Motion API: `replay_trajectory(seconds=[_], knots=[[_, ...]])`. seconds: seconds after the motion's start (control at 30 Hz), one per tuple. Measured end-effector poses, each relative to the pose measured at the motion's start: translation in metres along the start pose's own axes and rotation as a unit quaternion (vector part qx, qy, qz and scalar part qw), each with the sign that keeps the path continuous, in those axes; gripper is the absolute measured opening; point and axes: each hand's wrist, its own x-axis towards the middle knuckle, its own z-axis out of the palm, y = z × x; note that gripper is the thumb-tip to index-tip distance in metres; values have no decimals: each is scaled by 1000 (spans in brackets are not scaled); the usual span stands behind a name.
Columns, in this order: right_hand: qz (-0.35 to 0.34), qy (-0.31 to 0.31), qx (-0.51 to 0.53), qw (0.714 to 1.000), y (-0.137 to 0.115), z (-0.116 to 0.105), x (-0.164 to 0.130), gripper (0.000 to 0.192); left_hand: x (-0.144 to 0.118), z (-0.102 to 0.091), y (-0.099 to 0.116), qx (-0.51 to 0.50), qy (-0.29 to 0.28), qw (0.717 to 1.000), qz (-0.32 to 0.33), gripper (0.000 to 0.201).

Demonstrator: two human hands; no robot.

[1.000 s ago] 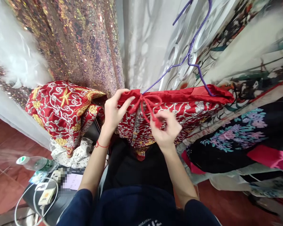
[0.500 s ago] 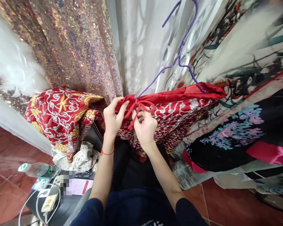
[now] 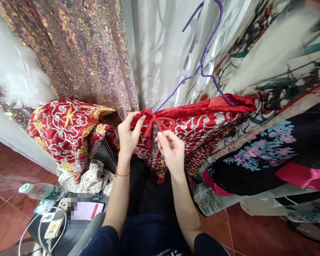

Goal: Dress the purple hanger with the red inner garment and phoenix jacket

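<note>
Head view puts your left hand pinching the gathered end of the red embroidered garment at centre frame. Just right of it, your right hand's fingers nip the red drawstring, which runs up-left to its knot beside the purple hanger.

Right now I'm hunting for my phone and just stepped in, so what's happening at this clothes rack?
A person is working the red cord at the top of a red embroidered garment hung on a purple hanger. The left hand pinches the garment's corner; the right hand pulls a cord end. A phone lies lower left, beside a water bottle.
</note>
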Motion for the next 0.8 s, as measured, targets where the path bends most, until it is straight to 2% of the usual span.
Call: replay_trajectory(seconds=[0.1, 0.2, 0.3, 0.37, 0.43, 0.53, 0.6, 0.67, 0.73, 0.8], knots=[[12, 26, 106, 994, 3, -19, -20, 42, 0, 1, -1, -8, 1, 1000, -5, 25], [-15, 102, 181, 978, 13, -42, -36, 48, 0, 4, -2, -15, 12, 1000, -2, 23], [-19, 214, 202, 955, 24, -70, -40, 51, 0, 6, -3, -19, 17, 1000, 5, 21], [-33, 266, 210, 940, 30, -91, -37, 52, 0, 7, -4, -16, 16, 1000, 4, 21], [-39, 290, 220, 930, 38, -113, -35, 54, 0, 8, -5, -12, 18, 1000, -1, 22], [-4, 312, 228, 922, 52, -137, -33, 51, 0, 9, -6, -15, 17, 1000, -3, 22], [13, 345, 232, 910, 58, -141, -32, 41, 0, 9, -7, -20, 16, 1000, -2, 23], [5, 403, 215, 889, 61, -133, -30, 27, 0, 9, -7, -20, 18, 1000, -6, 24], [-25, 455, 152, 877, 58, -118, -27, 21, 0, 9, -8, -21, 19, 1000, -11, 24], [-54, 456, 50, 887, 51, -96, -26, 15, 0, 9, -8, -28, 16, 999, -12, 23]])
